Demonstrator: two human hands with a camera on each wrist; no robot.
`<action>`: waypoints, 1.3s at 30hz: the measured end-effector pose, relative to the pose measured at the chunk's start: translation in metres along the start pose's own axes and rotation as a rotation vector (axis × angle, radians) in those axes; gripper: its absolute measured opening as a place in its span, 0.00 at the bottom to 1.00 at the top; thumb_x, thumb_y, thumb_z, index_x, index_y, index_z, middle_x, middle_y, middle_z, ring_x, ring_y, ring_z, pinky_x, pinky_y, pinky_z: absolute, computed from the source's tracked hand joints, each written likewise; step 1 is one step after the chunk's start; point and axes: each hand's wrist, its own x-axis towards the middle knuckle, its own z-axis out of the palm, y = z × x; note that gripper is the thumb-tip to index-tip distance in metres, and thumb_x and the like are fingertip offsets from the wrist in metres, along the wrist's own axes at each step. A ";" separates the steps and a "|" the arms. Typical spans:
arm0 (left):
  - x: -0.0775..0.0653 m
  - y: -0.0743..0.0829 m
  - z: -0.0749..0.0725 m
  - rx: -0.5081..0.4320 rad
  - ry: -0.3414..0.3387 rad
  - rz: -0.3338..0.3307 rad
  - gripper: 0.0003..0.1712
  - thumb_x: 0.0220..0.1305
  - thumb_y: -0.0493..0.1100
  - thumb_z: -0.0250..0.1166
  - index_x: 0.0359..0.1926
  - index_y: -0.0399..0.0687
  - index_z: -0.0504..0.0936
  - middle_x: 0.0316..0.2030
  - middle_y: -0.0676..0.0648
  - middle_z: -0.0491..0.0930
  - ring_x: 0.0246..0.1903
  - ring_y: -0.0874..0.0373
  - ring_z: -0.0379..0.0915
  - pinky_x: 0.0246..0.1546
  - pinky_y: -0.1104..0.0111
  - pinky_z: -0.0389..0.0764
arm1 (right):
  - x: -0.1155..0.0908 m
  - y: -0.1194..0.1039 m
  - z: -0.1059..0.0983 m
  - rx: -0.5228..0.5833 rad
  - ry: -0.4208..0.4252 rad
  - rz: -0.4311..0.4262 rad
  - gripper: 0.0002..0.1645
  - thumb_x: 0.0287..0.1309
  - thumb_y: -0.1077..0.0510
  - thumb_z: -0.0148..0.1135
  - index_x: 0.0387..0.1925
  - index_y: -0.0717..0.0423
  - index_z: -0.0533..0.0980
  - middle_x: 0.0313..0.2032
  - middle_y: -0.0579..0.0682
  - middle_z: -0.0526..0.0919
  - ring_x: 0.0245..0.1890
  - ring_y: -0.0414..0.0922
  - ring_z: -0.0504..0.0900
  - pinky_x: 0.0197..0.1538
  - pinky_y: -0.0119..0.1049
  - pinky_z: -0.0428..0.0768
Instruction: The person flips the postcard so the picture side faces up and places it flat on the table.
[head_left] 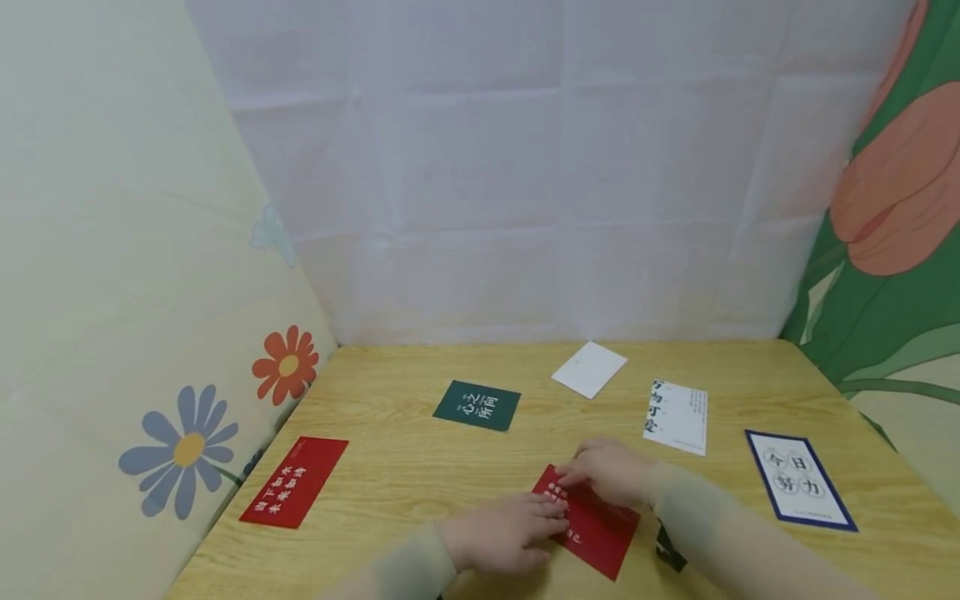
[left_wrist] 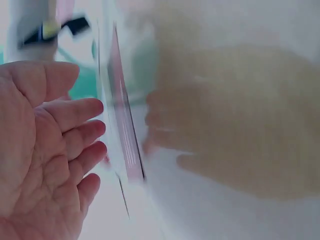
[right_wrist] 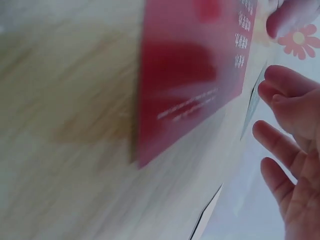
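A red card with white writing lies turned at an angle near the front of the table, between both hands. My left hand reaches in from its left, the straight fingers over the card's left edge; in the left wrist view the palm of this hand shows with fingers extended. From the right side, my right hand overlaps the card's far corner with its fingertips. The right wrist view has the same red card beside the right hand, whose fingers are spread and loosely bent.
Another red card lies at the table's left edge. Farther back are a dark green card, a plain white card and a white card with dark characters. A blue-bordered card lies at right. Cloth walls surround the table.
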 end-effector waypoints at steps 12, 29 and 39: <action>0.006 -0.035 -0.010 0.088 0.116 -0.133 0.29 0.71 0.52 0.54 0.71 0.62 0.64 0.70 0.58 0.59 0.70 0.54 0.53 0.67 0.49 0.53 | -0.043 0.018 0.008 -0.110 0.089 -0.101 0.15 0.61 0.55 0.63 0.50 0.46 0.82 0.48 0.39 0.82 0.45 0.36 0.77 0.49 0.39 0.76; 0.014 -0.049 -0.010 0.172 0.048 -0.097 0.28 0.70 0.54 0.55 0.69 0.70 0.64 0.70 0.61 0.59 0.70 0.56 0.51 0.67 0.47 0.53 | -0.084 0.021 0.024 -0.138 0.096 -0.006 0.18 0.59 0.45 0.62 0.50 0.43 0.82 0.49 0.32 0.81 0.50 0.43 0.76 0.56 0.56 0.69; 0.004 -0.044 -0.004 0.173 0.083 -0.134 0.28 0.68 0.56 0.57 0.68 0.69 0.68 0.67 0.58 0.64 0.68 0.55 0.56 0.66 0.47 0.54 | -0.077 0.021 0.023 -0.162 0.081 0.008 0.20 0.59 0.45 0.62 0.52 0.43 0.81 0.55 0.37 0.79 0.56 0.50 0.74 0.59 0.57 0.66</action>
